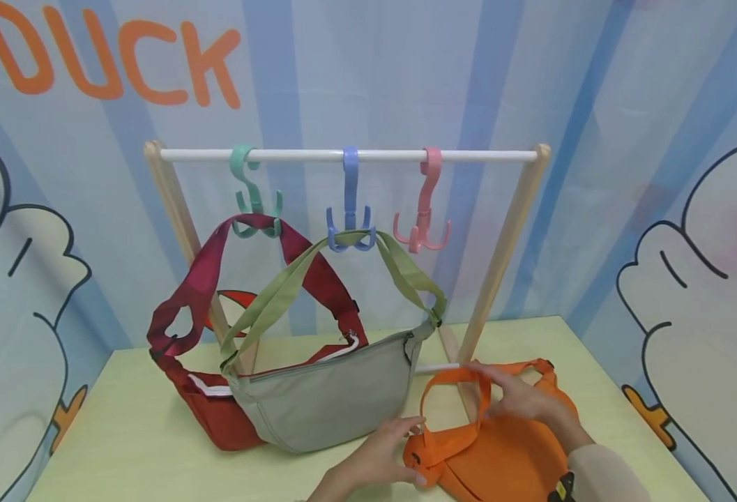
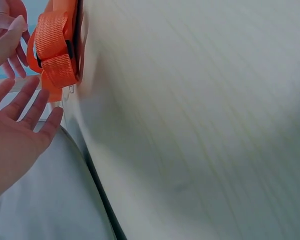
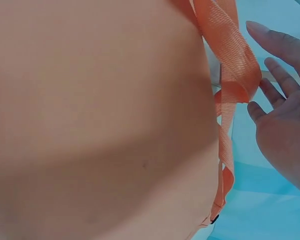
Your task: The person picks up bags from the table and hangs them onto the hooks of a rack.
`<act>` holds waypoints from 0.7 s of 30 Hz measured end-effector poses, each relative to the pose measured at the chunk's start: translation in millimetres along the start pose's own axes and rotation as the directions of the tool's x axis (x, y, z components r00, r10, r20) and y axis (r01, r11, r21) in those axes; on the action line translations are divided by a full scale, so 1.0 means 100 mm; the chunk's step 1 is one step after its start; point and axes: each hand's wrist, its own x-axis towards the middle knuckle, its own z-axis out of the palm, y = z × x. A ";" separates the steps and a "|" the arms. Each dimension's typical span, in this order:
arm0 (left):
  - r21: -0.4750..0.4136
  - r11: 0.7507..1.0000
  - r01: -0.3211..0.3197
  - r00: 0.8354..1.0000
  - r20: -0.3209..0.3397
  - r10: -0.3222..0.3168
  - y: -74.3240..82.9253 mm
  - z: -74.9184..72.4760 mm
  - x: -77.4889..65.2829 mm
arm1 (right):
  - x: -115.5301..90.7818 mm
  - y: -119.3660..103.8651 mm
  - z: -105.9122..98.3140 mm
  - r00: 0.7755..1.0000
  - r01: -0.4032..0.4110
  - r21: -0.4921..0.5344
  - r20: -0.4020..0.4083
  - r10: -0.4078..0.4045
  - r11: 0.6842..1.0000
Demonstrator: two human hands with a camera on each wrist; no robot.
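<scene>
- Head view: orange bag (image 1: 512, 457) is lying at the near right of the pale yellow table (image 1: 123, 418), its strap (image 1: 459, 375) looping up at the bag's left.
- Left hand (image 1: 377, 452) is flanking the bag's left end, fingers relaxed, thumb well apart from them.
- Right hand (image 1: 521, 397) is reaching across the bag's far side to the strap loop, fingers loosely extended.
- Grey bag (image 1: 333, 404) is hanging left of the orange one, its green strap over the blue hook (image 1: 351, 185). It is overlapping, from the near side, the red bag (image 1: 226, 422), which is hanging farther left from the green hook (image 1: 254, 192).
- Pink hook (image 1: 427, 195) is hanging right of these on the white rail (image 1: 299, 155).
- Left wrist view: left fingers are lying spread and uncurled just beside the orange strap and its black buckle (image 2: 69, 49); contact, cannot tell. Grey bag is showing behind the palm.
- Right wrist view: orange bag is filling much of the view, strap twisting along its edge. Right fingers are resting slack by the strap; whether they are touching it, cannot tell.
</scene>
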 end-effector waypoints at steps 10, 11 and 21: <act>-0.006 0.999 0.037 0.999 -0.001 -0.037 -0.04 0.07 0.04 | 0.06 0.07 0.04 1.000 0.000 -0.025 -0.012 0.000 1.000; 0.000 0.999 0.036 0.999 0.000 -0.036 -0.04 0.07 0.04 | 0.06 0.08 0.05 1.000 -0.001 -0.022 -0.015 0.001 1.000; 0.085 0.994 0.063 0.998 0.008 -0.064 -0.04 0.09 0.04 | 0.12 0.09 0.09 0.999 0.034 -0.016 -0.036 -0.034 0.999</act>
